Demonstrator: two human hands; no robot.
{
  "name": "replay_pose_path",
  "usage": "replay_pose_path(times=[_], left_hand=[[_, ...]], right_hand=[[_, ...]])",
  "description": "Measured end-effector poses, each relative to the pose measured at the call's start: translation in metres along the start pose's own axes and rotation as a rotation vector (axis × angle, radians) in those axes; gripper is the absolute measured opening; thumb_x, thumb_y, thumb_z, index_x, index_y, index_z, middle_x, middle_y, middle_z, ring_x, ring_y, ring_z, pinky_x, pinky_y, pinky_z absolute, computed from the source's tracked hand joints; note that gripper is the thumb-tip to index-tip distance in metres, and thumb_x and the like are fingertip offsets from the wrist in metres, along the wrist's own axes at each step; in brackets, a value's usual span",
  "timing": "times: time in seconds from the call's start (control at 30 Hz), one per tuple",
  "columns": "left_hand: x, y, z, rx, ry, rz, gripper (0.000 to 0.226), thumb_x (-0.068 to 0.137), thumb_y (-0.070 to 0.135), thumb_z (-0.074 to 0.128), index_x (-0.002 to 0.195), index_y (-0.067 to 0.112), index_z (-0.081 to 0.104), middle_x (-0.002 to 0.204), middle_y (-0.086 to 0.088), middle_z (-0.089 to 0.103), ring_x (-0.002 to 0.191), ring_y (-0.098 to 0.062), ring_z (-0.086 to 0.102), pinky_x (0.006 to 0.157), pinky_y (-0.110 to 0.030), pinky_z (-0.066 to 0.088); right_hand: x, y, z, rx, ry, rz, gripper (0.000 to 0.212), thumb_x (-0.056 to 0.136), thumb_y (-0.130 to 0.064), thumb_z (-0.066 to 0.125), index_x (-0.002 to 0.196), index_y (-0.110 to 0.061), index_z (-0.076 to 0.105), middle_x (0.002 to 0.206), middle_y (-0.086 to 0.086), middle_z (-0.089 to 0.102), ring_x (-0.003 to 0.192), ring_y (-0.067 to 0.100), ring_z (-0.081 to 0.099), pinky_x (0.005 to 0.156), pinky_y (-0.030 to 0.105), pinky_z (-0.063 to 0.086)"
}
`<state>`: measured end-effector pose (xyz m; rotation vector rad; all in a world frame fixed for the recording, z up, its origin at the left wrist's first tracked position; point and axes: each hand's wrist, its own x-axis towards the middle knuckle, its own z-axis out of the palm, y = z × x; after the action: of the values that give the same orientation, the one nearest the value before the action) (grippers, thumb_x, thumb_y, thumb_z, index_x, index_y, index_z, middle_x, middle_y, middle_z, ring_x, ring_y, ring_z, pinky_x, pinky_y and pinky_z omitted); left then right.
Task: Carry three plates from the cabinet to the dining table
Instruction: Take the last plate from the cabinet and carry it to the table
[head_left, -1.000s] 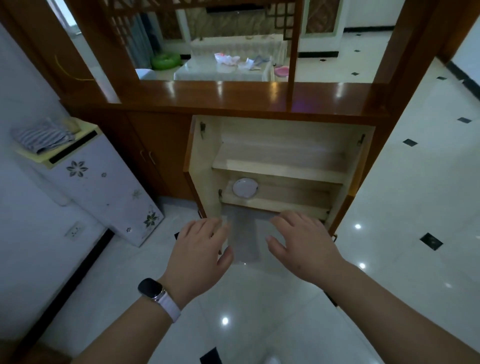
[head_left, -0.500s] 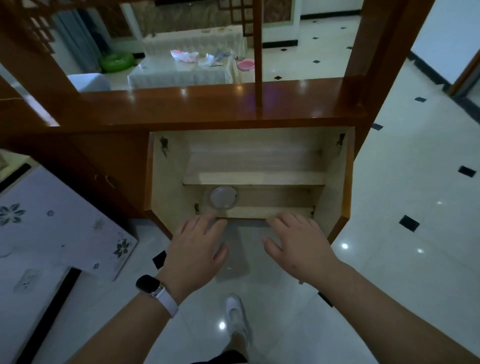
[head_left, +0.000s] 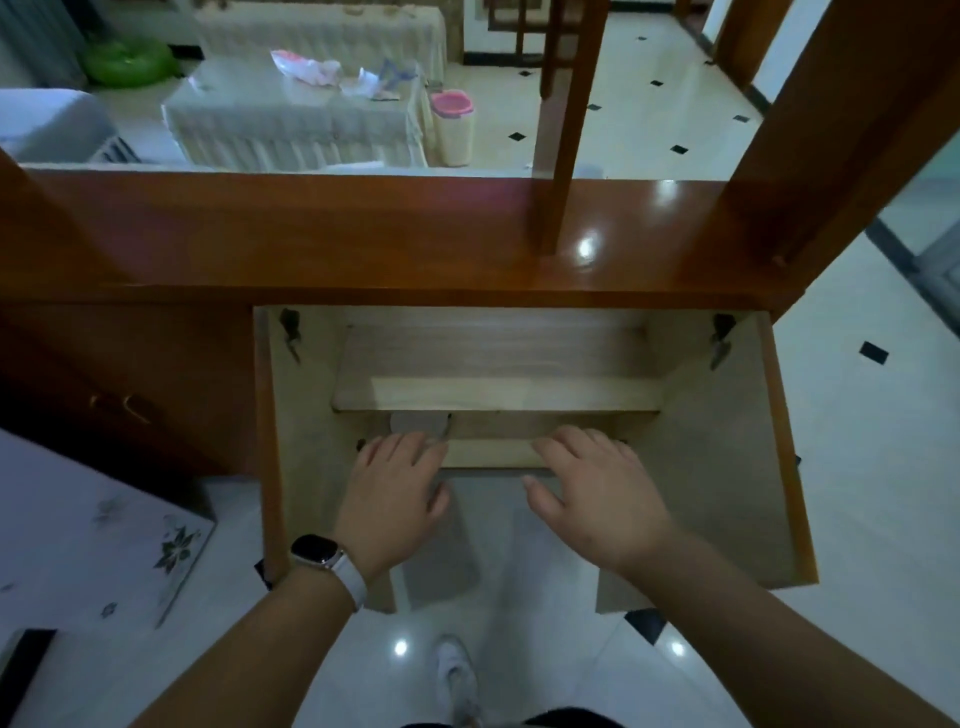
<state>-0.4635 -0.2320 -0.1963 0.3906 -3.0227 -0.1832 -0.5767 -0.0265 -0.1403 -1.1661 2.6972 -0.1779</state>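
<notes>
A low wooden cabinet (head_left: 498, 395) stands with both doors swung wide. On its lower shelf a white plate (head_left: 415, 422) shows only as a pale sliver, half hidden under the upper shelf and behind my left hand. My left hand (head_left: 392, 491), a watch on its wrist, reaches in with straight fingers just in front of the plate. My right hand (head_left: 592, 488) is spread flat over the lower shelf's front edge, holding nothing.
The open left door (head_left: 270, 457) and right door (head_left: 779, 457) flank my arms. The glossy cabinet top (head_left: 363, 244) overhangs the opening. A floral white appliance (head_left: 93, 525) stands at the left. Beyond the divider sits a cloth-covered table (head_left: 291, 119).
I have moved closer to the cabinet. Both hands have gone forward to the lower shelf, and the plate is now mostly hidden by the upper shelf and my left hand.
</notes>
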Motion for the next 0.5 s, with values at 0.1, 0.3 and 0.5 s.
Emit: replay_pose_path(times=[0.1, 0.3, 0.5], left_hand=[[0.015, -0.019, 0.009, -0.021, -0.008, -0.026, 0.042, 0.084, 0.039, 0.048, 0.119, 0.021, 0.059, 0.119, -0.004, 0.061, 0.11, -0.025, 0.054, 0.098, -0.042, 0.041], [0.045, -0.033, 0.023, -0.063, 0.05, -0.069, 0.036, 0.08, 0.035, 0.058, 0.112, 0.019, 0.063, 0.111, -0.004, 0.063, 0.103, -0.024, 0.057, 0.09, -0.04, 0.042], [0.073, -0.044, 0.04, -0.06, -0.011, -0.176, 0.035, 0.082, 0.038, 0.053, 0.112, 0.022, 0.062, 0.109, -0.002, 0.064, 0.098, -0.024, 0.059, 0.086, -0.038, 0.044]], right_hand=[[0.024, -0.008, 0.006, -0.003, -0.058, -0.007, 0.053, 0.094, -0.054, 0.033, 0.135, -0.024, 0.05, 0.132, -0.001, 0.053, 0.122, 0.022, 0.047, 0.099, 0.039, 0.038], [0.068, -0.007, 0.025, 0.011, -0.027, -0.023, 0.052, 0.088, -0.051, 0.039, 0.117, -0.016, 0.064, 0.107, 0.005, 0.065, 0.098, 0.026, 0.059, 0.082, 0.038, 0.046], [0.13, 0.007, 0.047, 0.012, -0.105, -0.121, 0.056, 0.09, -0.051, 0.031, 0.121, -0.017, 0.062, 0.112, 0.005, 0.064, 0.1, 0.025, 0.058, 0.082, 0.035, 0.044]])
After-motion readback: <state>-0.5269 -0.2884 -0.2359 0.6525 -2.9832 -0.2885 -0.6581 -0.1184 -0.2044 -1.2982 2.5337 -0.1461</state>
